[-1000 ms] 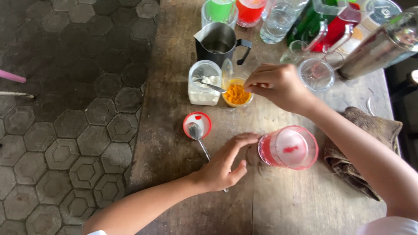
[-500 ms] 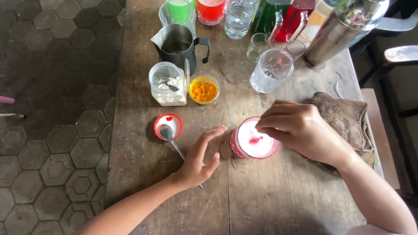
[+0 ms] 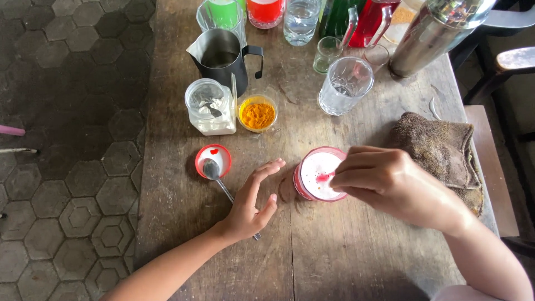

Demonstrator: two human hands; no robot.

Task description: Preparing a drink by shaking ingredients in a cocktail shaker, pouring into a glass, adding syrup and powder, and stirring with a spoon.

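We take the pink glass [image 3: 319, 174] near the middle of the wooden table [image 3: 356, 256] as our landmark: it stands upright, its round mouth facing up at us, filled with pale foam that carries a small red spot. Left of the glass lies a red lid [image 3: 213, 160] with a spoon [image 3: 225, 191] resting in it, the spoon's long handle running from the lid down and to the right, under our left hand. Beyond the glass, toward the far edge, we see a small bowl of orange powder [image 3: 257, 113], a clear jar of white powder [image 3: 210, 107] beside it, and a dark metal jug [image 3: 223, 53] behind them. An empty tumbler [image 3: 345, 85] stands farther back and to the right of the glass, and a brown cloth [image 3: 440, 151] lies to its right. Our left hand [image 3: 251, 203] rests open just left of the glass, fingers spread and curved toward it but apart from its wall, holding nothing. Our right hand [image 3: 390, 184] reaches in from the right over the rim, fingertips pinched together above the foam; what they pinch, if anything, we cannot tell.
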